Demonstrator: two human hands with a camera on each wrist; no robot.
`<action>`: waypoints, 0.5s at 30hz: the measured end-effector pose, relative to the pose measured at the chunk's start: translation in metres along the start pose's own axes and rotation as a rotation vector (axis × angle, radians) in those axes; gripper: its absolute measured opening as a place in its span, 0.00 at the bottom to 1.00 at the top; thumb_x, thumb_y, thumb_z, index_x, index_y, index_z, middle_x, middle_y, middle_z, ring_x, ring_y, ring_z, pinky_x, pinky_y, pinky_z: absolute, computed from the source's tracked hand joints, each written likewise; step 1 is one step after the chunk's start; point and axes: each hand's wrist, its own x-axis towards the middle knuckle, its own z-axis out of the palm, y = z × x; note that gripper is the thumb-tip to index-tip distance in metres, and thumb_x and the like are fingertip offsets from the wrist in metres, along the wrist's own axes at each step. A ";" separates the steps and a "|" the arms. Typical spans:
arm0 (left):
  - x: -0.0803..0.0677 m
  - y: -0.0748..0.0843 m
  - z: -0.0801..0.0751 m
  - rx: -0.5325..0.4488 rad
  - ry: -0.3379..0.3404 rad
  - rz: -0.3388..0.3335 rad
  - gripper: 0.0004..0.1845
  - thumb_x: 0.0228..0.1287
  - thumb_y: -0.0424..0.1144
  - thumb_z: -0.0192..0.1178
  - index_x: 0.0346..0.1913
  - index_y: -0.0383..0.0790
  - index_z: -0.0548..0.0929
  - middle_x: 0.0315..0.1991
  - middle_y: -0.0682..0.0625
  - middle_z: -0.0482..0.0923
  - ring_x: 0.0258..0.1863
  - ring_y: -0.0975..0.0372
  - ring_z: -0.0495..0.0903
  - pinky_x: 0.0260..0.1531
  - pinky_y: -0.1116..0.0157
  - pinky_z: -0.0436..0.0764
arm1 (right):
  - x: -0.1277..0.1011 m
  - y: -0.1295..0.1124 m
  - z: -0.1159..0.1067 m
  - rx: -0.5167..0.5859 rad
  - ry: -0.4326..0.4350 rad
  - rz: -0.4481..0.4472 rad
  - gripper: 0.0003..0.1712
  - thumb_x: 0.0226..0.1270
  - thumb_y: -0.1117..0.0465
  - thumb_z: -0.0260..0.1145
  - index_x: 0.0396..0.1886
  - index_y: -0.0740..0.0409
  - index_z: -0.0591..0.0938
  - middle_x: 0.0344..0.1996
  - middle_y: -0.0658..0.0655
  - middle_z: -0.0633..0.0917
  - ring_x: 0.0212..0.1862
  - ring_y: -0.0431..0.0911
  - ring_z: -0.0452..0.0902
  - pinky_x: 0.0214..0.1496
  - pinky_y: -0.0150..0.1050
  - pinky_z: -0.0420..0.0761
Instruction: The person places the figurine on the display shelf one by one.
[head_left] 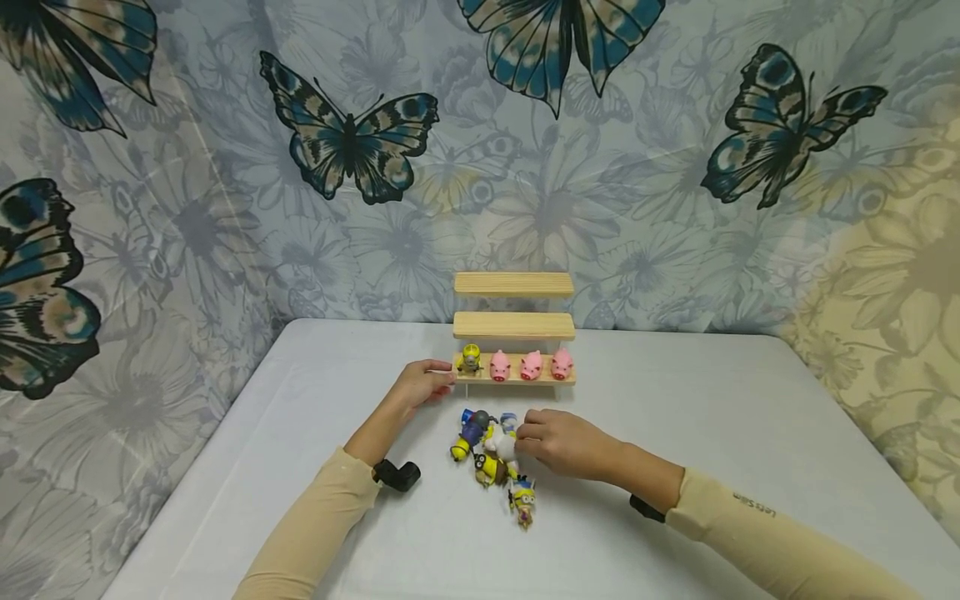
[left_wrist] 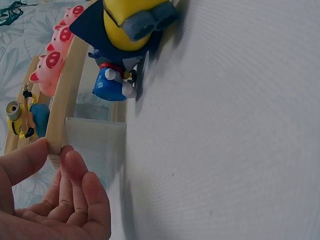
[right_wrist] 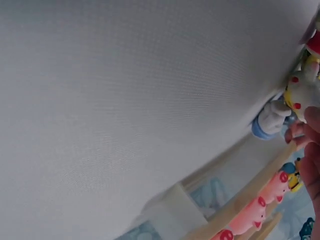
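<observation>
- Lying closest to the person, at about 6 o'clock on the white table [head_left: 712,417], is a little heap of toys [head_left: 491,454]. They are mostly yellow figures with goggles and blue overalls, tipped over on their sides and touching one another.
- Reaching into the heap from 3 o'clock, the right hand [head_left: 564,443] is curling its fingers around a small white toy [head_left: 506,447] with red dots. It looks like a pinch, but the toy is partly hidden, so the grip is hard to judge.
- Resting further back at 11 o'clock, the left hand [head_left: 422,385] is touching the left end of the wooden step shelf [head_left: 514,325] with its thumb and fingertips. It seems to be keeping the shelf from sliding. The fingers are only loosely bent and are holding no toy.
- Standing in a tidy row on the lowest step at 12 o'clock are one yellow figure [head_left: 470,359] and three pink pigs [head_left: 531,365], all upright and facing forward. The two higher steps are bare.
</observation>
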 end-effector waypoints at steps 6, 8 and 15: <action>0.000 -0.001 0.000 -0.002 0.000 0.003 0.19 0.66 0.38 0.62 0.58 0.37 0.79 0.39 0.48 0.85 0.32 0.64 0.81 0.37 0.66 0.80 | 0.000 0.001 0.001 -0.039 0.031 -0.041 0.11 0.52 0.68 0.74 0.35 0.50 0.87 0.33 0.44 0.86 0.36 0.39 0.73 0.39 0.29 0.76; 0.000 -0.001 0.000 -0.002 -0.001 0.003 0.19 0.66 0.38 0.62 0.58 0.38 0.79 0.39 0.48 0.85 0.32 0.64 0.81 0.38 0.66 0.80 | 0.000 0.002 0.001 -0.050 0.035 -0.051 0.10 0.54 0.68 0.73 0.35 0.51 0.88 0.33 0.44 0.86 0.35 0.39 0.73 0.39 0.29 0.75; 0.000 -0.001 0.000 0.000 -0.005 0.003 0.19 0.67 0.39 0.62 0.59 0.38 0.78 0.41 0.46 0.85 0.34 0.63 0.82 0.39 0.65 0.81 | 0.000 0.002 0.001 -0.067 0.068 -0.075 0.09 0.60 0.68 0.68 0.37 0.51 0.88 0.33 0.45 0.86 0.35 0.40 0.73 0.39 0.29 0.75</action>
